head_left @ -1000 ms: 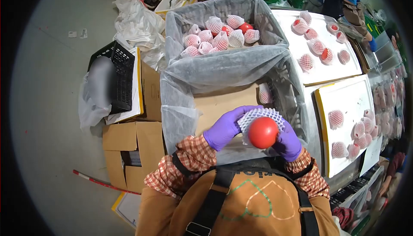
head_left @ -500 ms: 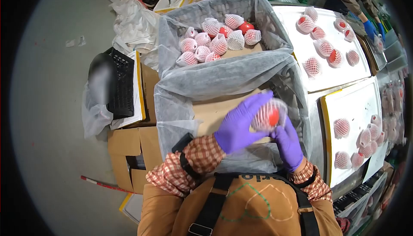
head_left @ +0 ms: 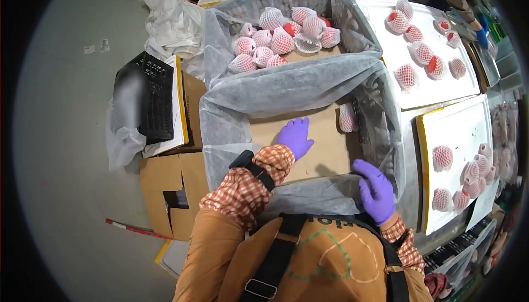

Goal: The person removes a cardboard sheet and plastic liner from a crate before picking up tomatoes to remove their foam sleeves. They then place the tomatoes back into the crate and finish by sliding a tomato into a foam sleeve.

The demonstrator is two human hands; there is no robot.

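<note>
My left hand [head_left: 296, 138], in a purple glove, is over the cardboard bottom of the near lined crate [head_left: 226, 136], fingers apart and holding nothing. At the near right rim of that crate is my right hand [head_left: 376, 190], also gloved, its fingers spread and empty. One red fruit in a white foam net [head_left: 347, 118] lies at the crate's far right inner side, apart from both hands. In the far lined crate [head_left: 220, 34], several netted fruits [head_left: 282, 41] sit together, some showing red.
Two white trays [head_left: 397, 54] [head_left: 435, 120] with netted fruits stand on the right. A black crate [head_left: 157, 98], white plastic [head_left: 173, 18] and a cardboard box [head_left: 160, 181] are on the left. Another person's blue-gloved hand [head_left: 481, 37] shows at the upper right.
The netted fruit that was between my hands now lies in the near crate. My left hand has moved left and opened; my right hand has opened near the rim. The view has shifted slightly.
</note>
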